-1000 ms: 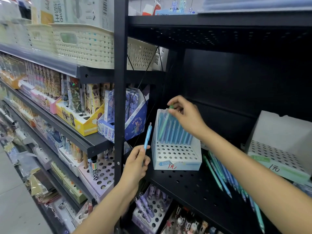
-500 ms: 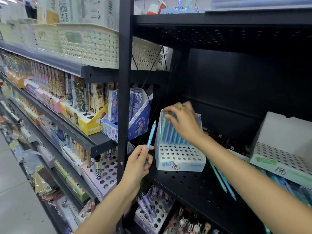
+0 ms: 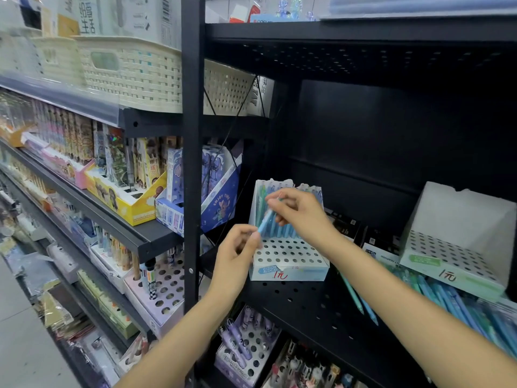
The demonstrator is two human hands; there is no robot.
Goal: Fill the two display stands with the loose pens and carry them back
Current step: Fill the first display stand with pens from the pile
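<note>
A white display stand (image 3: 289, 271) with a holed top sits on the black shelf, with a row of blue pens standing at its back. My left hand (image 3: 237, 249) and my right hand (image 3: 298, 212) both grip one light blue pen (image 3: 265, 224), held slanted in front of that stand. The left fingers pinch its lower end, the right fingers its upper end. A second white stand (image 3: 458, 261), with no pens in its holes, sits to the right. Loose blue and green pens (image 3: 447, 298) lie on the shelf between and in front of the stands.
A black upright post (image 3: 193, 163) stands left of the stands. Beyond it, shelves hold boxed pens and cream baskets (image 3: 134, 77). Below the black perforated shelf (image 3: 307, 309) are more holed pen trays. Grey aisle floor is at the lower left.
My left hand brought the blue pen right, up to the stand. My right hand left the row of pens and took hold of the pen's upper end.
</note>
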